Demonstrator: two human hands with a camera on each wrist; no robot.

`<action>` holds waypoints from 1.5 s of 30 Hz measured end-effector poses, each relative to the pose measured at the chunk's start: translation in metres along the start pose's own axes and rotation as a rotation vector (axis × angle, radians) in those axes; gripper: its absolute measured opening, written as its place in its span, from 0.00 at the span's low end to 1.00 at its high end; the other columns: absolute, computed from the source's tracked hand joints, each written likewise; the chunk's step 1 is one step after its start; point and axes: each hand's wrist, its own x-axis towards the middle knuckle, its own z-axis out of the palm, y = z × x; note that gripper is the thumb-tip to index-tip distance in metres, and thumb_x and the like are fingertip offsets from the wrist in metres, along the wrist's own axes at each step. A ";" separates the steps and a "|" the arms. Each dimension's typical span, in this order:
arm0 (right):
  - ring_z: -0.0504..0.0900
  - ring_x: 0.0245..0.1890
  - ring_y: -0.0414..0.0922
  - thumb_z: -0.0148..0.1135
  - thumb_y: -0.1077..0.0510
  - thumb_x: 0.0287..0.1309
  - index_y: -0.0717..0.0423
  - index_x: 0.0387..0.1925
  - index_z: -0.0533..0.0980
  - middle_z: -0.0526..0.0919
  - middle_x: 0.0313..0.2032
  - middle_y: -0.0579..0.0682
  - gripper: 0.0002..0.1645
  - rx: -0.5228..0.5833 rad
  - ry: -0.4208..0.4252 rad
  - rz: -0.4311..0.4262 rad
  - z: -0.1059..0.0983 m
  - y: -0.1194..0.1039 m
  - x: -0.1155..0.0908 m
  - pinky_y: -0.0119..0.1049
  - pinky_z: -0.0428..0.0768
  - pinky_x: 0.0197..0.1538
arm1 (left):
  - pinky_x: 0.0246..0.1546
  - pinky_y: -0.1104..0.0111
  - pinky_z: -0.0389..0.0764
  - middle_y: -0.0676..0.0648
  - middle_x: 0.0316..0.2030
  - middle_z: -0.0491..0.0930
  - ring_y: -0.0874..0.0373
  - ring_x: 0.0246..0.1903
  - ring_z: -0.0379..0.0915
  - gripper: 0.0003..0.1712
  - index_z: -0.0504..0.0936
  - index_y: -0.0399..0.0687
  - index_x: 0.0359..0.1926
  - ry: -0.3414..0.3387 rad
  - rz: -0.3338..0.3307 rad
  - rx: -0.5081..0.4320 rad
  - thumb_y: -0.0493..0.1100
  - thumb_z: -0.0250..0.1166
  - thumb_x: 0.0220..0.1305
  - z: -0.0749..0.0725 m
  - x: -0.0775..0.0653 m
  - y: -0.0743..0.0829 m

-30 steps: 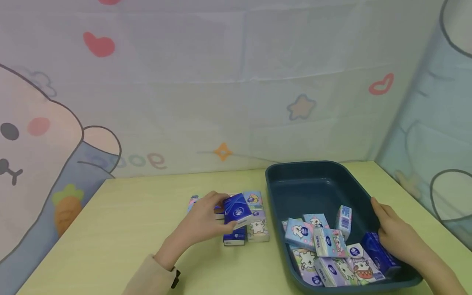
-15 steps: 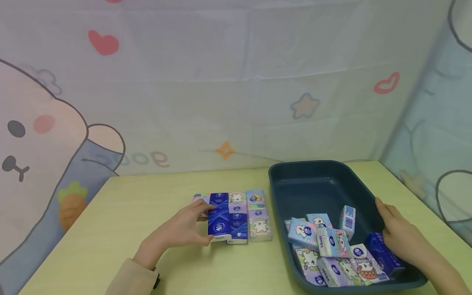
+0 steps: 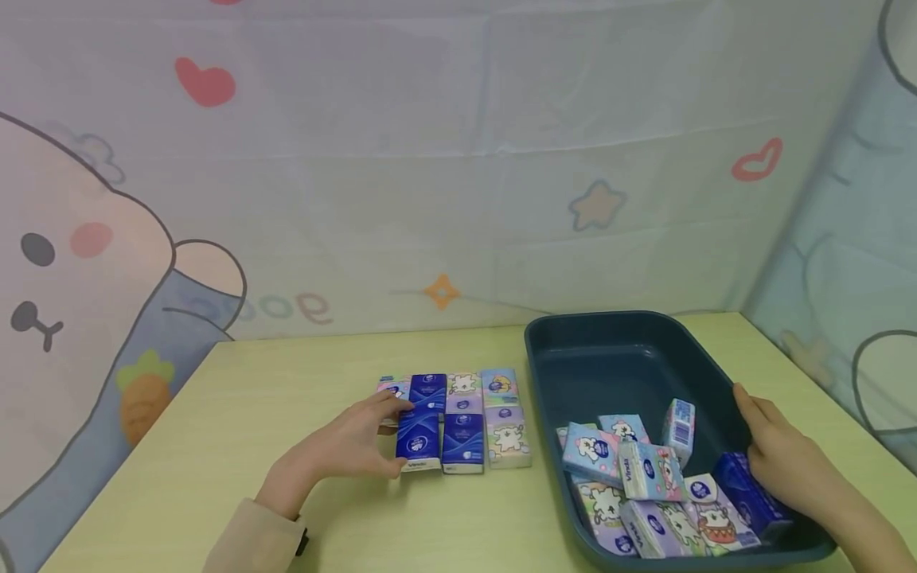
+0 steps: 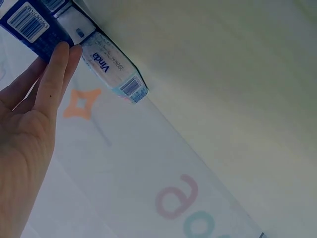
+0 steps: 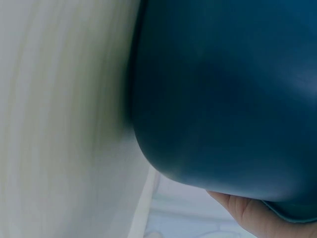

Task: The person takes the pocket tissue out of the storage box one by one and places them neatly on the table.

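Observation:
In the head view my left hand [image 3: 344, 446] holds a dark blue tissue pack [image 3: 419, 440], fingers at its far end and thumb at its near end. This pack lies left of another blue pack [image 3: 462, 442], with a narrow gap between. The left wrist view shows the fingers [image 4: 52, 74] against the blue pack's barcode side [image 4: 29, 22], beside a pale Vinda pack [image 4: 111, 64]. My right hand [image 3: 788, 458] grips the right rim of a dark teal bin [image 3: 609, 350]. Part of that hand [image 5: 257, 218] shows at the bin's edge in the right wrist view.
Behind the held pack runs a back row with a blue pack [image 3: 427, 391], a white-and-lilac one [image 3: 464, 393] and a light blue one [image 3: 499, 387]. A cartoon pack [image 3: 509, 438] ends the front row. Several loose packs [image 3: 591, 454] lie in the bin's near half. A printed cloth [image 3: 358, 199] hangs behind.
My left hand has lowered the blue pack from above the rows and moved it left, away from the neighbouring blue pack. My right hand has stayed on the bin's rim; the view has shifted slightly.

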 end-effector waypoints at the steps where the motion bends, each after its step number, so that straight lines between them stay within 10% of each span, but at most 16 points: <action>1: 0.72 0.49 0.75 0.50 0.74 0.49 0.81 0.66 0.51 0.65 0.54 0.77 0.41 -0.001 0.001 -0.001 0.000 0.000 0.000 0.65 0.76 0.43 | 0.59 0.56 0.76 0.35 0.64 0.67 0.46 0.55 0.77 0.44 0.69 0.36 0.63 -0.003 -0.004 0.017 0.46 0.74 0.44 0.000 0.000 0.000; 18: 0.72 0.49 0.75 0.49 0.74 0.49 0.81 0.66 0.50 0.65 0.55 0.77 0.42 0.011 -0.014 0.007 -0.002 0.000 0.000 0.64 0.77 0.42 | 0.53 0.58 0.78 0.44 0.53 0.73 0.56 0.44 0.73 0.45 0.70 0.36 0.62 0.006 0.045 0.276 0.52 0.73 0.44 0.008 0.005 0.007; 45: 0.72 0.49 0.75 0.49 0.74 0.49 0.80 0.66 0.51 0.65 0.54 0.77 0.41 0.002 0.003 0.002 -0.002 -0.002 0.001 0.65 0.76 0.43 | 0.42 0.64 0.79 0.46 0.46 0.67 0.59 0.38 0.68 0.40 0.72 0.36 0.57 0.026 0.028 0.206 0.49 0.76 0.46 0.015 0.007 0.011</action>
